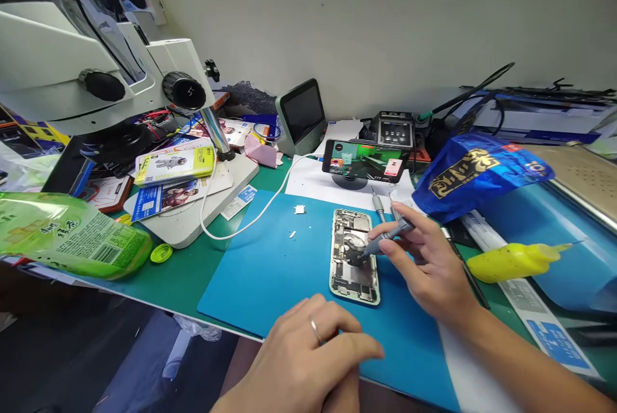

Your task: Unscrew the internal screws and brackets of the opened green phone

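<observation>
Right hand (431, 265), its fingertips pinched around a grey screwdriver (376, 246), the tip at the opened phone (354, 277), which lies on the blue mat (274, 278). Left hand (315, 349), empty, fingers loosely bent, near the mat's front edge.

A green bottle (81, 236) lies near a green cap (161, 253) and a microscope (58, 69); a blue bag (467, 175) sits near a yellow bottle (511, 262).
</observation>
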Tool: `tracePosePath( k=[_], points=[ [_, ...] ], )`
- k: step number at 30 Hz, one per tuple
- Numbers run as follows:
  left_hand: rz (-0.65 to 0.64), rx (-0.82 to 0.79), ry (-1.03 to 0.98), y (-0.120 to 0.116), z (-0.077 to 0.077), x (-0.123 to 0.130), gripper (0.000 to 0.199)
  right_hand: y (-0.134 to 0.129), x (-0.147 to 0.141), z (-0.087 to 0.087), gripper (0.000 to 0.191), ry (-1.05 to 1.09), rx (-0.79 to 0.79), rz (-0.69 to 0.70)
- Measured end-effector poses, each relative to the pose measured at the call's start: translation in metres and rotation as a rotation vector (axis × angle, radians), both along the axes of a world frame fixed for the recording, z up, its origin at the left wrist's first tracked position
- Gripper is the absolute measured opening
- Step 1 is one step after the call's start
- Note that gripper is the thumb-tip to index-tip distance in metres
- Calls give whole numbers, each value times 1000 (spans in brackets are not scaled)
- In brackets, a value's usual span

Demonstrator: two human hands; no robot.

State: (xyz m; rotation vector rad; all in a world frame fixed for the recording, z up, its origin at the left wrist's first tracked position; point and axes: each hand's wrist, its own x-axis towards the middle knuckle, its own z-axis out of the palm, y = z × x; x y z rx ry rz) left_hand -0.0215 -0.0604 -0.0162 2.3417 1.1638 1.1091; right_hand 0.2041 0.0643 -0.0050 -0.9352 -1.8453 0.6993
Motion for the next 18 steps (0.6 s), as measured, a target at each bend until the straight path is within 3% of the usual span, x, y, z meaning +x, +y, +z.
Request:
tracePosePath(
  k=[3,11,18],
  points=[
    [75,38,-4,12,2,0,31,-1,-1,4,50,18,-6,-29],
    [320,153,-121,14,-20,15,17,-7,-28,33,32,-43,1,-7],
    [282,137,-24,13,-35,6,27,23,-60,30,32,-99,52,22]
  ],
)
